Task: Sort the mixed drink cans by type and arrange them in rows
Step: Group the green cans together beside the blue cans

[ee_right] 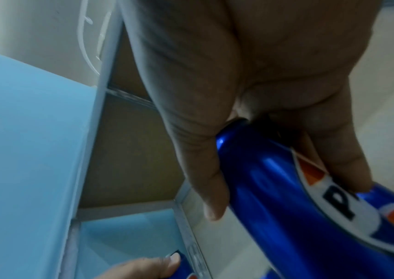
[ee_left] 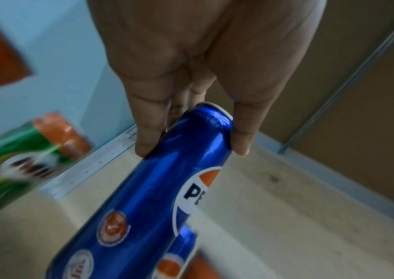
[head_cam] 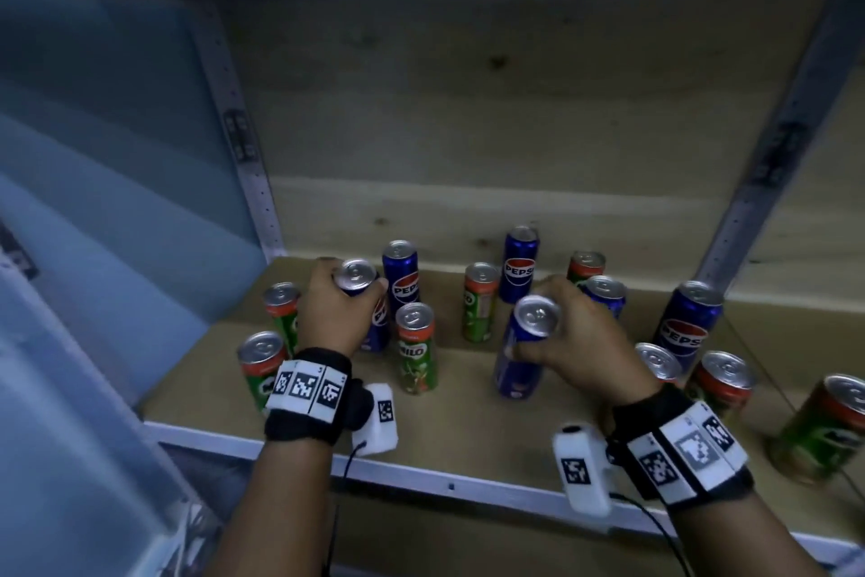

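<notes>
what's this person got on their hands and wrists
Both hands are bare. The left hand and right hand each have a black wristband carrying white blocks printed with black square tag markers. A small white camera box with a thin black cable sits under each wrist.

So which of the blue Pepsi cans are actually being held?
Two: the left hand grips one Pepsi can by its top, the right hand grips another; the rest stand free.

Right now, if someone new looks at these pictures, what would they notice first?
Two hands, each holding a blue Pepsi can by its top: the left hand near the shelf's left back, the right hand at the centre with its can tilted. Around them, green Milo cans and other blue cans stand mixed on the wooden shelf.
</notes>
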